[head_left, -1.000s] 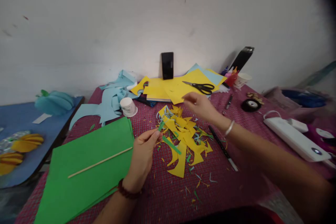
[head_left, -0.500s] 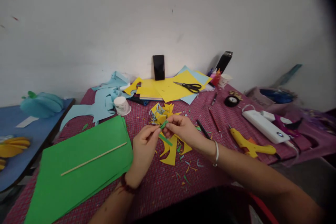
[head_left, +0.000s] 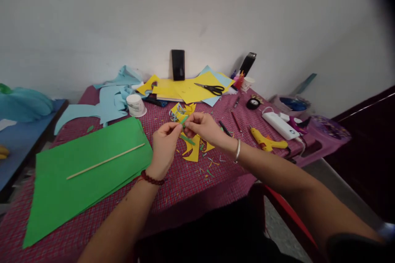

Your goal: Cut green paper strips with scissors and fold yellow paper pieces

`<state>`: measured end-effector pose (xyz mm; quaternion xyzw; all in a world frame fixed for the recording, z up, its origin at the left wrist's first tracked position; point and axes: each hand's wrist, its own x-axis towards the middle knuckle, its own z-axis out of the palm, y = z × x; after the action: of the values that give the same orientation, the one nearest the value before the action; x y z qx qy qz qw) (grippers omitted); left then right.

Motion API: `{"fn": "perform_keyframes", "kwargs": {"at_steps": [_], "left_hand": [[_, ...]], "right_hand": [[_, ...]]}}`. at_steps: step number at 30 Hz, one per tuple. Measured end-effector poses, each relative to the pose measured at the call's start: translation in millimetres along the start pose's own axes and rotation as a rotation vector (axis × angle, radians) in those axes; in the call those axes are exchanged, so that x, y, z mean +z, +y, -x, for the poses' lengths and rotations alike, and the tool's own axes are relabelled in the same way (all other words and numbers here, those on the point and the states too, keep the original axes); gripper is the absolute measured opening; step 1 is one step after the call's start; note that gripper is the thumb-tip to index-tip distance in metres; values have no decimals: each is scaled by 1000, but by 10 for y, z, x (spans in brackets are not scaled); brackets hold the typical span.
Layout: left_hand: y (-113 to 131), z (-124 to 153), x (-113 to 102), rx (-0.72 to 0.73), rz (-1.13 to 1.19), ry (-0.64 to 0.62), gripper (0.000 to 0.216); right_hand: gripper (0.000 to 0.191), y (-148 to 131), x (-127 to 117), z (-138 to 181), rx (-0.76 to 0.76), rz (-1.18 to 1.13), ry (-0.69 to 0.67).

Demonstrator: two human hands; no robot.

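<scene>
The counter (head_left: 191, 189), under a red checked cloth, carries green paper sheets (head_left: 80, 172) to the left of the fingers and a heap of yellow paper scraps (head_left: 195, 154) just below them. The left hand (head_left: 163, 148) and the right hand (head_left: 203, 128) meet above this heap. The fingers (head_left: 173, 128) of both are closed in a pinch on a narrow green paper strip (head_left: 184, 120), held clear of the counter. The strip is thin, so I judge that a strong pull between the two pinches could tear or crease it. If one pinch loosens, it could fall among the scraps below and be hard to find.
</scene>
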<state>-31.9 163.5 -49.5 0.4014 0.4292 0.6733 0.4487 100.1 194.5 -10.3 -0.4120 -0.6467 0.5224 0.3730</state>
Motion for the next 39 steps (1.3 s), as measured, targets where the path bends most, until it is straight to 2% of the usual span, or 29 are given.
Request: {"fn": "perform_keyframes", "kwargs": {"at_steps": [2, 4, 6, 8, 10, 12, 14, 18, 21, 24, 26, 29, 30, 31, 34, 35, 37, 39], "left_hand": [[75, -58, -35, 4, 55, 54, 7], [222, -169, -146, 32, 159, 167, 8], [448, -302, -333, 74, 280, 288, 10], [719, -401, -560, 97, 349, 339, 7], [966, -420, -784, 107, 299, 331, 4], [1111, -346, -985, 87, 55, 266, 3], [1109, -210, -1159, -20, -297, 148, 11], [787, 6, -1393, -298, -692, -98, 22], [598, -39, -1466, -330, -808, -128, 25], [639, -186, -1466, -275, -952, -142, 30], [723, -239, -1383, -167, -1206, -161, 33], [729, -136, -1033, 182, -1592, -108, 36], [682, -49, -849, 283, -1590, -163, 36], [616, 56, -639, 333, -1496, -279, 33], [385, 380, 34, 373, -1144, -677, 26], [319, 457, 223, 373, -1073, -741, 25], [213, 535, 475, 364, -982, -776, 17], [130, 525, 536, 341, -956, -795, 15]], "right_hand": [[12, -39, -24, -65, 9, 3, 18], [13, -99, -94, -99, -6, 12, 80], [15, -164, -209, -51, -35, 27, 143], [16, -190, -352, 109, -56, 69, 133], [17, -132, -494, 363, -60, 144, 122], [19, 24, -607, 644, -27, 224, 45], [22, 248, -678, 871, 38, 241, 13], [23, 643, -729, 1035, 189, 164, 47], [21, 749, -725, 1019, 188, 166, 36], [18, 757, -718, 1017, 142, 246, 20], [16, 754, -712, 1026, 138, 257, 8], [14, 749, -698, 1024, 166, 194, -22], [14, 743, -694, 1017, 172, 177, -29], [14, 730, -693, 1010, 171, 170, -35], [15, 648, -709, 1001, 125, 171, -71], [15, 606, -724, 1005, 103, 169, -82], [15, 514, -769, 1019, 65, 167, -90], [14, 429, -829, 1032, 37, 176, -90]]}}
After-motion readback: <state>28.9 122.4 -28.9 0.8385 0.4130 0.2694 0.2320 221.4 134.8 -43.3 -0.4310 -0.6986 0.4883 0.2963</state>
